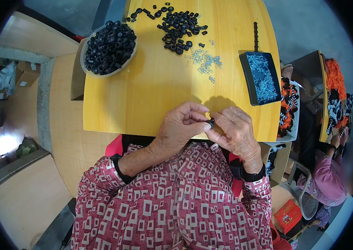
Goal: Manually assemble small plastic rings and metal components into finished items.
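Near the front edge of the yellow table, my left hand (183,123) and my right hand (236,131) meet with fingertips pinched. Between them is a small black plastic piece (210,122), mostly covered by the fingers, and both hands grip it. Farther back lie loose black plastic pieces (180,27), some round and some tube-like. Just in front of these is a scatter of tiny silver springs (205,61). A round bowl (98,75) at the back left is heaped with more black pieces (110,46).
On the table's right side, a black tray (248,83) with a long handle (255,35) holds many springs. Beyond the right edge stands a white bin (294,116) with orange and black items. Another person (329,179) works at the far right, near a red box (288,216).
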The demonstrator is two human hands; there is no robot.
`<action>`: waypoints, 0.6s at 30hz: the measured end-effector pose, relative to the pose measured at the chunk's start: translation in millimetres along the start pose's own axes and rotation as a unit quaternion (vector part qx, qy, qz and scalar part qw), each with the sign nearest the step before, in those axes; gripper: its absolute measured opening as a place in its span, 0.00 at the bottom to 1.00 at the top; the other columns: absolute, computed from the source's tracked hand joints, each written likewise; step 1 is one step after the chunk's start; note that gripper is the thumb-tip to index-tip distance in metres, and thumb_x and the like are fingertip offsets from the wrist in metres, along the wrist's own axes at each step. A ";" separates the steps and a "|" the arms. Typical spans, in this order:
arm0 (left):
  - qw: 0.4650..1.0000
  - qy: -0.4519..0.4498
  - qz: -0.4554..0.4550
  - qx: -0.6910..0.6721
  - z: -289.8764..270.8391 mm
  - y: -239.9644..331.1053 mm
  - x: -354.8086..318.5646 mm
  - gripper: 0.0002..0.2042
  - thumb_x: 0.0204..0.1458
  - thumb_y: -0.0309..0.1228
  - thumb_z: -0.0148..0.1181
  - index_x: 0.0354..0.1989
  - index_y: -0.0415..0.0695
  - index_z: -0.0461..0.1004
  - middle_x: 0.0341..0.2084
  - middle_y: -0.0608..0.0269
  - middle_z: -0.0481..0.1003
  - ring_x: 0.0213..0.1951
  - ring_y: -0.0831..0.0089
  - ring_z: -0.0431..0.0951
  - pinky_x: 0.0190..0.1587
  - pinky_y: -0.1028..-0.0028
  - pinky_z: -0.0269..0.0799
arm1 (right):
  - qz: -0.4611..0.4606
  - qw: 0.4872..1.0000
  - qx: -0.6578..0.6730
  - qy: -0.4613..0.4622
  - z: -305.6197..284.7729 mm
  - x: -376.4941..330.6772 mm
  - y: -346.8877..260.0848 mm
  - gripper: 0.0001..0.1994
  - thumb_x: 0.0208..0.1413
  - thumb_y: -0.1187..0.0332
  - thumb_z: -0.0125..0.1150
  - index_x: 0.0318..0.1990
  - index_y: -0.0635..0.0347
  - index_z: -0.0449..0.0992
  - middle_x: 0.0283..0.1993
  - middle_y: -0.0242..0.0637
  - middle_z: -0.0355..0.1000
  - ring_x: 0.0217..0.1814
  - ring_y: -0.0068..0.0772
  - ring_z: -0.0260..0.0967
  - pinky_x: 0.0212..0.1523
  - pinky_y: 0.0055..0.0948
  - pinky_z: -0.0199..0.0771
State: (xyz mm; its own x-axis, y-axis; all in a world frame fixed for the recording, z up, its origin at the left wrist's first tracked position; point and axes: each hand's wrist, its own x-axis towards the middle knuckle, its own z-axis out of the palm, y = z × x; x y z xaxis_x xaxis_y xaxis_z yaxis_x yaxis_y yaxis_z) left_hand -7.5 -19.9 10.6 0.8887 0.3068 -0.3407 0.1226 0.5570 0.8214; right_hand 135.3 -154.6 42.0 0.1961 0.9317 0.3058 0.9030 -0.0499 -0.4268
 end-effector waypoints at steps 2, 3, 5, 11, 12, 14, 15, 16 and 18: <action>1.000 -0.004 -0.008 0.013 -0.8 1.9 0.0 0.16 0.53 0.19 0.64 0.50 0.39 0.72 0.37 0.65 0.77 0.40 0.82 0.77 0.45 0.82 0.75 | -0.004 1.000 0.017 -0.005 0.5 -0.3 2.4 0.14 0.43 0.66 0.72 0.34 0.64 0.77 0.27 0.37 0.68 0.30 0.40 0.70 0.34 0.36 0.74; 1.000 -0.010 -0.018 0.015 -1.2 2.7 0.1 0.16 0.53 0.19 0.64 0.50 0.39 0.72 0.37 0.64 0.78 0.39 0.82 0.78 0.44 0.82 0.75 | -0.017 1.000 0.023 -0.005 0.6 -0.4 3.2 0.13 0.43 0.66 0.72 0.32 0.63 0.76 0.27 0.37 0.68 0.29 0.39 0.70 0.33 0.36 0.73; 0.999 -0.015 -0.029 0.018 -2.4 2.3 -0.1 0.15 0.53 0.20 0.65 0.50 0.39 0.72 0.37 0.64 0.78 0.39 0.81 0.78 0.44 0.82 0.76 | -0.029 0.999 0.030 -0.006 0.5 -1.1 3.8 0.12 0.43 0.67 0.72 0.30 0.63 0.75 0.27 0.37 0.67 0.29 0.39 0.70 0.32 0.36 0.73; 0.999 -0.039 -0.033 0.018 -4.3 0.1 0.3 0.14 0.52 0.20 0.66 0.47 0.39 0.73 0.37 0.63 0.79 0.38 0.81 0.78 0.43 0.81 0.76 | -0.043 0.998 0.049 -0.018 -2.9 -1.4 3.1 0.12 0.42 0.68 0.72 0.24 0.60 0.71 0.23 0.35 0.63 0.25 0.37 0.67 0.27 0.35 0.70; 0.998 -0.047 -0.034 0.012 -4.7 -0.1 0.4 0.14 0.51 0.20 0.66 0.46 0.39 0.73 0.36 0.63 0.79 0.38 0.81 0.78 0.43 0.81 0.76 | -0.040 0.998 0.044 -0.025 -3.8 -1.9 2.2 0.12 0.41 0.68 0.71 0.23 0.60 0.70 0.23 0.35 0.62 0.25 0.37 0.67 0.26 0.35 0.70; 0.998 -0.055 -0.035 0.005 -5.7 -0.5 0.9 0.14 0.51 0.19 0.67 0.46 0.39 0.74 0.35 0.64 0.79 0.38 0.81 0.78 0.43 0.81 0.76 | -0.037 0.998 0.040 -0.033 -6.0 -1.4 0.7 0.12 0.41 0.69 0.71 0.22 0.60 0.69 0.22 0.35 0.62 0.24 0.36 0.66 0.26 0.35 0.69; 0.997 -0.058 -0.042 0.010 -6.2 -0.8 1.4 0.14 0.50 0.19 0.67 0.45 0.39 0.74 0.35 0.64 0.79 0.38 0.81 0.78 0.42 0.81 0.76 | -0.041 0.998 0.031 -0.042 -7.4 -0.6 -0.4 0.12 0.41 0.69 0.71 0.21 0.59 0.69 0.22 0.35 0.62 0.24 0.36 0.66 0.26 0.34 0.69; 0.997 -0.060 -0.049 0.014 -6.8 -1.0 1.9 0.14 0.50 0.19 0.67 0.45 0.39 0.74 0.34 0.64 0.79 0.38 0.81 0.78 0.42 0.81 0.75 | -0.045 0.997 0.022 -0.051 -8.6 0.2 -1.4 0.12 0.40 0.69 0.70 0.20 0.59 0.69 0.22 0.35 0.62 0.24 0.36 0.66 0.25 0.34 0.69; 0.996 -0.061 -0.054 0.027 -6.3 2.2 2.0 0.14 0.50 0.19 0.67 0.45 0.39 0.74 0.34 0.64 0.79 0.37 0.81 0.78 0.42 0.81 0.75 | -0.054 0.997 0.018 -0.055 -10.5 1.9 -2.5 0.11 0.41 0.69 0.70 0.21 0.59 0.70 0.22 0.35 0.63 0.24 0.36 0.66 0.25 0.34 0.69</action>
State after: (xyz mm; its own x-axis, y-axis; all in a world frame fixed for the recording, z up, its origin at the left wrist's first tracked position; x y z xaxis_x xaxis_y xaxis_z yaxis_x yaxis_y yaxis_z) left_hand -8.2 -13.2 8.8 0.9154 0.1499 -0.3737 0.2416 0.5381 0.8075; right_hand 137.4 -156.5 52.6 0.0545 0.9649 0.2570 0.9021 0.0628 -0.4270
